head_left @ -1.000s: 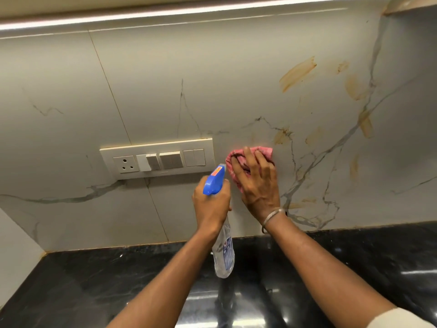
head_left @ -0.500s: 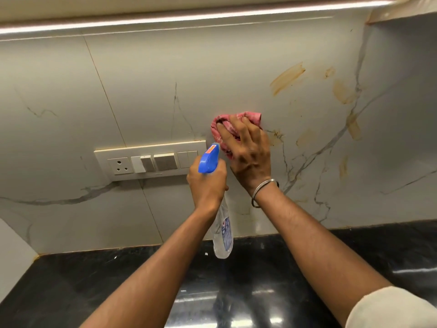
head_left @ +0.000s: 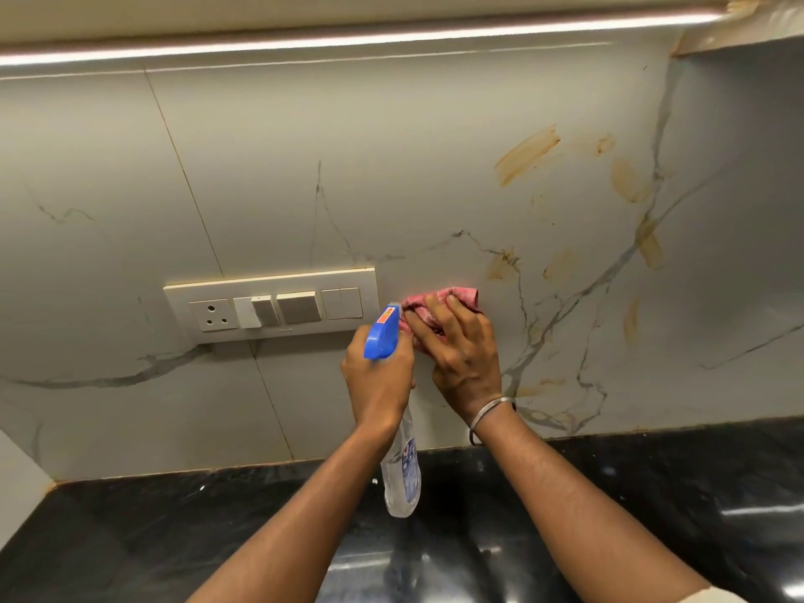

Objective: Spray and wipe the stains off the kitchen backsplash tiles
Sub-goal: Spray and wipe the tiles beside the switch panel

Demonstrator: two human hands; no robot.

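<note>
The backsplash (head_left: 391,176) is pale marble-look tile with grey veins. Several orange-brown stains (head_left: 526,154) smear its right half, from near the top down to just above the counter. My right hand (head_left: 461,350) presses a crumpled pink cloth (head_left: 461,294) flat against the tile, just right of the switch plate and below the nearest stain (head_left: 500,263). My left hand (head_left: 378,380) grips the neck of a clear spray bottle (head_left: 402,472) with a blue trigger head (head_left: 383,337), held upright close beside the cloth.
A cream switch and socket plate (head_left: 269,304) sits on the tile left of my hands. A glossy black counter (head_left: 130,537) runs along the bottom. A lit strip (head_left: 348,39) runs under the cabinet above. A side wall (head_left: 17,472) closes the left corner.
My right hand slid the cloth up the tile, then back down beside the switch plate. The left hand with the bottle stayed close alongside it.
</note>
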